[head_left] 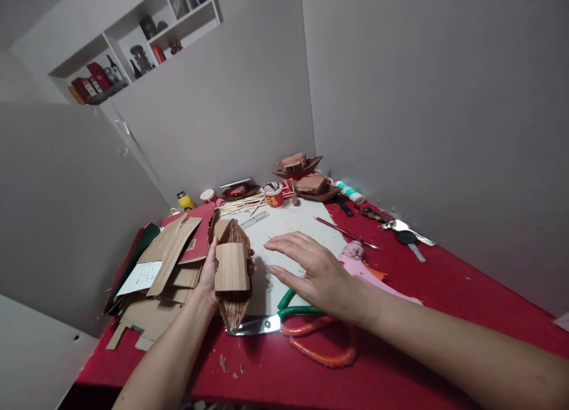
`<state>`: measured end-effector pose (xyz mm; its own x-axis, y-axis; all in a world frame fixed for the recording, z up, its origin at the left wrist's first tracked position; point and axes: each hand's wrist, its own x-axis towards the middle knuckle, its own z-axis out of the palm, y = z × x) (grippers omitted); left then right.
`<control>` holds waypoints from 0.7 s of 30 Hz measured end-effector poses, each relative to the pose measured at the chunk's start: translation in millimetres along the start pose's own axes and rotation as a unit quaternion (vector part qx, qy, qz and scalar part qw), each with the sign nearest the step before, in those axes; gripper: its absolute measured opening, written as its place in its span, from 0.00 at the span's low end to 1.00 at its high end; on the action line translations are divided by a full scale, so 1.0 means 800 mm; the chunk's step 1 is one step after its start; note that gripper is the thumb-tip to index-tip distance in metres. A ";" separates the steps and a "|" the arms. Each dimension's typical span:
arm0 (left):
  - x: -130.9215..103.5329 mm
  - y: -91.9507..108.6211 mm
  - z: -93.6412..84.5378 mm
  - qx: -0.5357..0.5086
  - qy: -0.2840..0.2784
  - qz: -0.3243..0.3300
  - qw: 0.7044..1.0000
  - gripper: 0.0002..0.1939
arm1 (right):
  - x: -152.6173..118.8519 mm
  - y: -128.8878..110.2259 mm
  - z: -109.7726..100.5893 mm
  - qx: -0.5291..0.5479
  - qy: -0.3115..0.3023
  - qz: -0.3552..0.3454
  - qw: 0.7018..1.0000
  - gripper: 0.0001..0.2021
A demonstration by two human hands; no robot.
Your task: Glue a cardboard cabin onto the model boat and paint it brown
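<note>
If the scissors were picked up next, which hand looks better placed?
Right, it seems: the right hand is open, close by the handles of the scissors, while the left hand holds the model boat.

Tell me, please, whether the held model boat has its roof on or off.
On: the tan roof covers the middle of the boat; whether fastened, I cannot tell.

1 head view, facing forward, down over table (448,282).
</note>
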<state>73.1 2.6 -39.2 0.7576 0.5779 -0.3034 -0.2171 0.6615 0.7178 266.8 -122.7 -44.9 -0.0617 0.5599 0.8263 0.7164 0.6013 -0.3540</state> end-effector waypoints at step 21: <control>-0.004 -0.018 0.012 0.029 0.052 -0.095 0.994 0.41 | -0.003 0.020 0.013 0.160 -0.073 0.322 0.930 0.21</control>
<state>80.1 -13.1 -42.3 0.7129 0.4934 -0.4983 -0.0378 0.7366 0.6753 271.0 -108.5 -57.3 0.1989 0.9202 0.3370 0.3956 0.2392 -0.8867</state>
